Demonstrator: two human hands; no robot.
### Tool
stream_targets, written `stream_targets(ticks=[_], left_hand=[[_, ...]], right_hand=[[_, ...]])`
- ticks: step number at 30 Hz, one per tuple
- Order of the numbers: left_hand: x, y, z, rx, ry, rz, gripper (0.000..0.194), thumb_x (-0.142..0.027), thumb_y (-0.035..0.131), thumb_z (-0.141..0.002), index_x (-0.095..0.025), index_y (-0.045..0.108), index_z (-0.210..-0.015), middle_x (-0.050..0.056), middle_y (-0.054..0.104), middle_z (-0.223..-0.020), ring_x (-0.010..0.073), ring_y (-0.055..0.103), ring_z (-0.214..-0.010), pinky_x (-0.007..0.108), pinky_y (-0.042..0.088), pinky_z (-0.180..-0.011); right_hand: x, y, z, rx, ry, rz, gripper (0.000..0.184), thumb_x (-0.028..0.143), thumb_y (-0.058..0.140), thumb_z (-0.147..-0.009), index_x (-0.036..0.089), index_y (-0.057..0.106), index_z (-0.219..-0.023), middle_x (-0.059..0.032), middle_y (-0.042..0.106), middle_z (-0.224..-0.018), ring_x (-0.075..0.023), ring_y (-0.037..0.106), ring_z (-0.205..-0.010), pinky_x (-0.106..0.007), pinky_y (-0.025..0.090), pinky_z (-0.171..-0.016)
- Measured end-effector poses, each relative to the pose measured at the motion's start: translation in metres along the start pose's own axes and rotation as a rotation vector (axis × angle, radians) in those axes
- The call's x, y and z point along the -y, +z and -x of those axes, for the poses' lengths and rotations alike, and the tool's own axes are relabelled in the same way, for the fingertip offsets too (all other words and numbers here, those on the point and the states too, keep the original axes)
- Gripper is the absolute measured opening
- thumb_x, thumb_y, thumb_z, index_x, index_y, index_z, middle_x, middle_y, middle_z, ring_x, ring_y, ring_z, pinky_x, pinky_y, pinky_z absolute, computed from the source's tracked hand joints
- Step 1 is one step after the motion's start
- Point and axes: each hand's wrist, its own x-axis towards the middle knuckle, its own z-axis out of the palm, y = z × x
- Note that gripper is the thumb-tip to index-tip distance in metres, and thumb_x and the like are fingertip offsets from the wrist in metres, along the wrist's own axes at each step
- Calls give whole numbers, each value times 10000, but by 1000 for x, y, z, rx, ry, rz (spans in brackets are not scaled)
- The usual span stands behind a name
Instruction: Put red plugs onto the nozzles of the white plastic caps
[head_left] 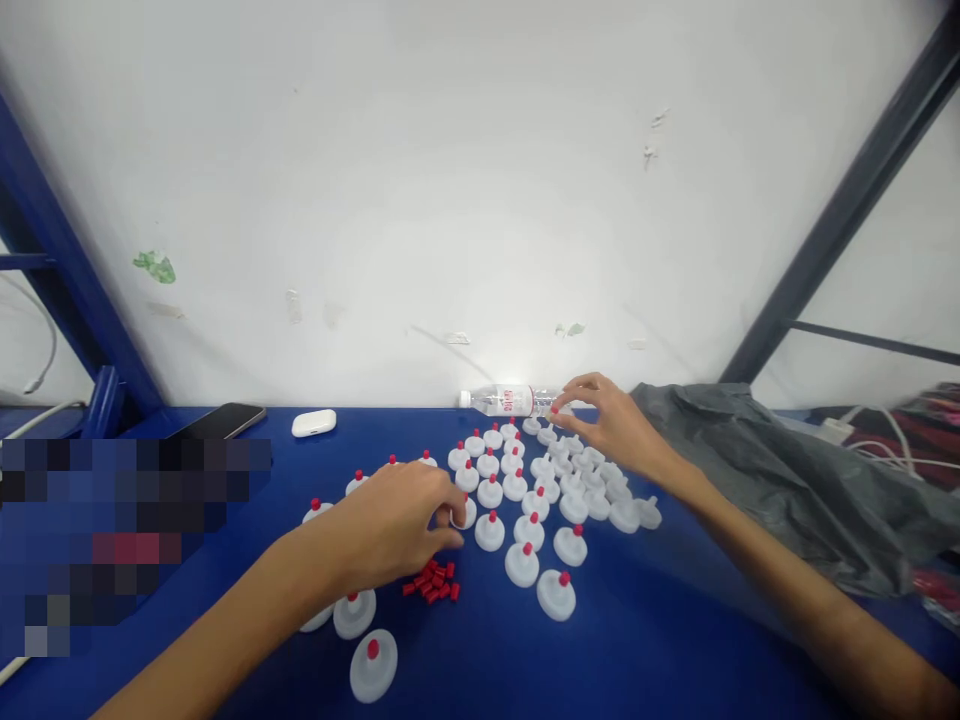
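Several white round caps with red tips [523,561] lie spread over the blue table [637,640]. My left hand [397,525] rests low over the table with its fingers curled around one white cap [465,513], just above a small heap of loose red plugs [433,582]. My right hand [611,420] reaches to the far end of the cap group, its fingers pinched on a white cap [551,432] beside a cluster of plain white caps [600,490].
A clear water bottle [504,400] lies on its side against the white wall. A dark phone [221,421] and a white earbud case [313,423] sit at the back left. A grey plastic bag [787,470] covers the right side, with cables behind it.
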Motion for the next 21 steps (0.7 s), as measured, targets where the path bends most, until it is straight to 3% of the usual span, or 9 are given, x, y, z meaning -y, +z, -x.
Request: stream_targets(ticks=[3, 7, 11, 16, 18, 21], left_hand=[[2, -5, 2, 151, -68, 8, 131, -297, 859, -857, -236, 817, -965, 18, 814, -1011, 232, 728, -961, 368, 526, -832], [0, -7, 1, 242, -108, 20, 141, -336, 858, -874, -224, 815, -947, 24, 810, -1048, 224, 727, -976, 372, 540, -848], [-4, -3, -1, 261, -123, -4, 87, -265, 842, -890, -204, 796, -932, 28, 789, -1033, 214, 711, -962, 386, 557, -875], [-2, 1, 0, 267, -102, 11, 49, -245, 807, -920, -216, 783, -887, 20, 783, -1020, 199, 706, -950, 365, 569, -856], [-2, 2, 1, 254, -97, 13, 44, -235, 792, -923, -209, 779, -889, 20, 784, -1019, 202, 709, -955, 367, 566, -853], [-4, 3, 0, 230, -97, 6, 40, -223, 772, -913, -215, 771, -874, 14, 788, -970, 205, 711, -925, 358, 547, -816]], right_hand=[[-3, 12, -4, 56, 18, -12, 324, 540, 675, -1023, 244, 800, -1064, -88, 757, -1074, -290, 715, -1021, -447, 567, -889], [2, 28, -8, 179, 17, -11, 285, 481, 685, -1029, 230, 818, -1003, -59, 796, -950, -263, 722, -919, -381, 526, -781], [-2, 36, -6, 256, 4, -6, 231, 429, 705, -1024, 232, 821, -994, -42, 823, -979, -245, 742, -909, -355, 526, -795], [-12, 28, -2, 190, 22, 59, 483, 525, 422, -1152, 186, 765, -1181, -121, 799, -1166, -293, 717, -1072, -439, 524, -937], [-14, 25, 0, 183, 19, 90, 525, 516, 363, -1169, 174, 761, -1131, -127, 797, -1078, -288, 720, -1020, -459, 532, -924], [-14, 28, 6, 207, -23, 98, 531, 531, 403, -1169, 185, 743, -956, -48, 754, -842, -207, 717, -806, -400, 572, -829]])
